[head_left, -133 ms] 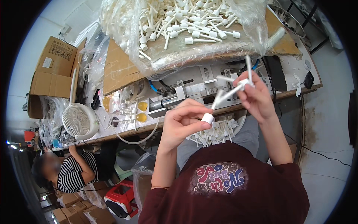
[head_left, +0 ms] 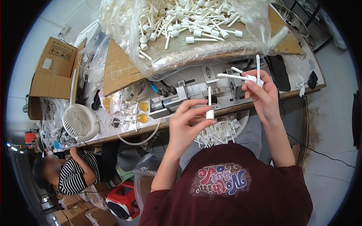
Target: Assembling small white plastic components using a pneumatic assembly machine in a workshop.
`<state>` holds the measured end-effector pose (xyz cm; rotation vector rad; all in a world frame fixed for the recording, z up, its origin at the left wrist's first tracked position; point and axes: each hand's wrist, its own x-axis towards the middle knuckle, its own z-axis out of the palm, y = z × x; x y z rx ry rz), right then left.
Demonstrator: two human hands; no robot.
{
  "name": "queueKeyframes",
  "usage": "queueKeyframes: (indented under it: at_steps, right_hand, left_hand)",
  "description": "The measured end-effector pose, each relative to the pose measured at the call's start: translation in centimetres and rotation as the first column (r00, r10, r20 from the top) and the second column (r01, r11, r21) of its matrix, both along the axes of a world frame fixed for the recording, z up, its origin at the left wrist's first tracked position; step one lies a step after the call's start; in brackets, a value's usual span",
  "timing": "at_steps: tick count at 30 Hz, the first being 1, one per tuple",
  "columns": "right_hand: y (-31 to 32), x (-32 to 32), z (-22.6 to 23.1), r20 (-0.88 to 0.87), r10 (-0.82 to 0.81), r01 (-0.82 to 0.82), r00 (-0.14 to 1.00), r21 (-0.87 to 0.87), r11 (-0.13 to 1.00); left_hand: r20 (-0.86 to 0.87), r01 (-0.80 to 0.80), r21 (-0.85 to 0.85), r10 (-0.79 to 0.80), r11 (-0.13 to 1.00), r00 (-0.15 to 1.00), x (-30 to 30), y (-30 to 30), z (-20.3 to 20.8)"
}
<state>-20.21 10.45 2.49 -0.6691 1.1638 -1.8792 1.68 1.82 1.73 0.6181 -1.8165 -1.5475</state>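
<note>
My left hand [head_left: 184, 122] pinches one white applicator cap [head_left: 210, 114] by its cap, with the slim stick pointing up. Higher and to the right, my right hand [head_left: 264, 98] is closed on several white applicator caps [head_left: 233, 76]; two sticks point left and one points up. The pieces in the two hands are apart. Below my hands, more such white pieces [head_left: 217, 133] lie heaped in a round, pale container [head_left: 246, 122] at my lap, partly hidden by my left hand and shirt.
Beyond my hands, a metal fixture [head_left: 181, 98] sits on the bench under a cardboard sheet [head_left: 122, 71] with plastic and heaped white pieces. A white fan [head_left: 80, 122] and yellow discs [head_left: 143, 118] stand left. A person in stripes [head_left: 79, 171] sits at lower left.
The applicator cap in my left hand has swung from a rightward tilt to upright, away from the right hand's pieces. My right hand has shifted slightly right and its pieces have turned.
</note>
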Motion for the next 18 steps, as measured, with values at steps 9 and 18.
queueKeyframes:
  at_steps: [9, 18]
  right_hand:
    - [1.7, 2.3, -1.7, -0.422, -0.172, 0.174, 0.890, -0.033, 0.984]
    - [2.3, 3.1, -2.8, -0.528, -0.213, 0.286, 0.822, 0.061, 0.956]
  left_hand:
    - [0.223, 0.001, -0.892, 0.439, 0.451, 0.870, -2.6, 1.2, -6.4]
    - [0.274, 0.037, -0.871, 0.420, 0.490, 0.865, -2.6, 0.4, -5.3]
